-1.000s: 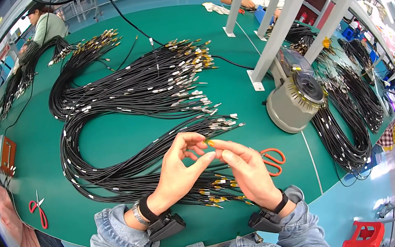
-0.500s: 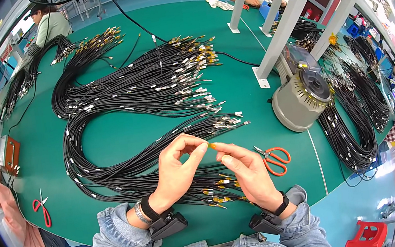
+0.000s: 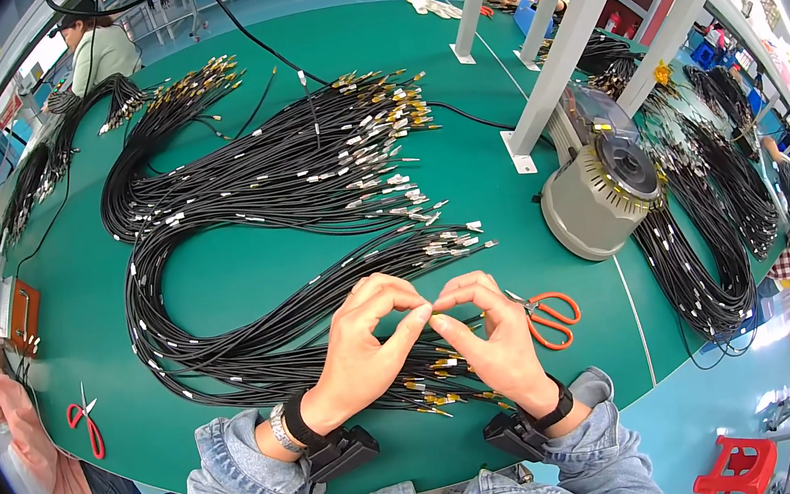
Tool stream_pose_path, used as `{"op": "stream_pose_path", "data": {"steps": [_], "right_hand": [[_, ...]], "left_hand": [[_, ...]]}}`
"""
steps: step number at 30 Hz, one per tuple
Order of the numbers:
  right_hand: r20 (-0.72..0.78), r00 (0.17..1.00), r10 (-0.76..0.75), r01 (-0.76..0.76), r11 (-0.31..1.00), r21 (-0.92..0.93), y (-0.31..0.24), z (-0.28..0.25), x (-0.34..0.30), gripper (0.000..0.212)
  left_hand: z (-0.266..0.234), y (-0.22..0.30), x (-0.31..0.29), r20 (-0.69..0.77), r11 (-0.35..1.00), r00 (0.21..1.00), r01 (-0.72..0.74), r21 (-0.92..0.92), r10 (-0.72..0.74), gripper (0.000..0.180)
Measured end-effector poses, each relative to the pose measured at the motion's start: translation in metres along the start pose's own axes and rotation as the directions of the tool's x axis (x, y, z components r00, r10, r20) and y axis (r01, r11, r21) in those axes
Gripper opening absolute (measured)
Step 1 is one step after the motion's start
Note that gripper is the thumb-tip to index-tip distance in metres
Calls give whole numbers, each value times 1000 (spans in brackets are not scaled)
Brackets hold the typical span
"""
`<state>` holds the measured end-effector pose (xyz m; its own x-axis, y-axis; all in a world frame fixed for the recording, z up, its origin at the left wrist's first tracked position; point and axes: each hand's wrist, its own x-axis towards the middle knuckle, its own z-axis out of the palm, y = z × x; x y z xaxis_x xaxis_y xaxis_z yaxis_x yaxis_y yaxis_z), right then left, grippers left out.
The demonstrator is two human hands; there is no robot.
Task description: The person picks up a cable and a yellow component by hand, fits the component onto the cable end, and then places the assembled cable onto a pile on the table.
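Note:
My left hand [image 3: 366,348] and my right hand [image 3: 491,333] meet fingertip to fingertip just above the green table [image 3: 218,282]. Between the pinched fingers they hold the end of one black cable [image 3: 437,314], of which only a small tip shows. Under both hands lies a long looped bundle of black cables [image 3: 256,337] with white tags and gold connector ends [image 3: 434,383]. Orange-handled scissors [image 3: 551,316] rest right beside my right hand.
A grey round tape dispenser machine [image 3: 600,193] stands right of the hands, next to white frame posts [image 3: 567,31]. More cable bundles lie at the far left [image 3: 40,165] and right [image 3: 716,232]. Red scissors [image 3: 84,422] lie left. Other people work around the table.
The fingertips of both hands have come closer together and now touch over the cable end. The view has shifted slightly, and the hands stay in the same spot over the bundle.

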<state>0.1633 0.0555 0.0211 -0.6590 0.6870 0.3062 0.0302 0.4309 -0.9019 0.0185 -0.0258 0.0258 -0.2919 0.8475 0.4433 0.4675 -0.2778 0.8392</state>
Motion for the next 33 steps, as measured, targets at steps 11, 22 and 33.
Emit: {"op": "stream_pose_path", "data": {"steps": [11, 22, 33], "right_hand": [[66, 971, 230, -238, 902, 360, 1, -13, 2, 6], [-53, 928, 369, -238, 696, 677, 14, -51, 12, 9], [-12, 915, 403, -265, 621, 738, 26, -69, 3, 9]], "left_hand": [[-6, -5, 8, -74, 971, 973, 210, -113, -219, 15], [-13, -60, 22, 66, 755, 997, -11, 656, -42, 15], [-10, -51, 34, 103, 759, 995, -55, 648, -16, 12]]}}
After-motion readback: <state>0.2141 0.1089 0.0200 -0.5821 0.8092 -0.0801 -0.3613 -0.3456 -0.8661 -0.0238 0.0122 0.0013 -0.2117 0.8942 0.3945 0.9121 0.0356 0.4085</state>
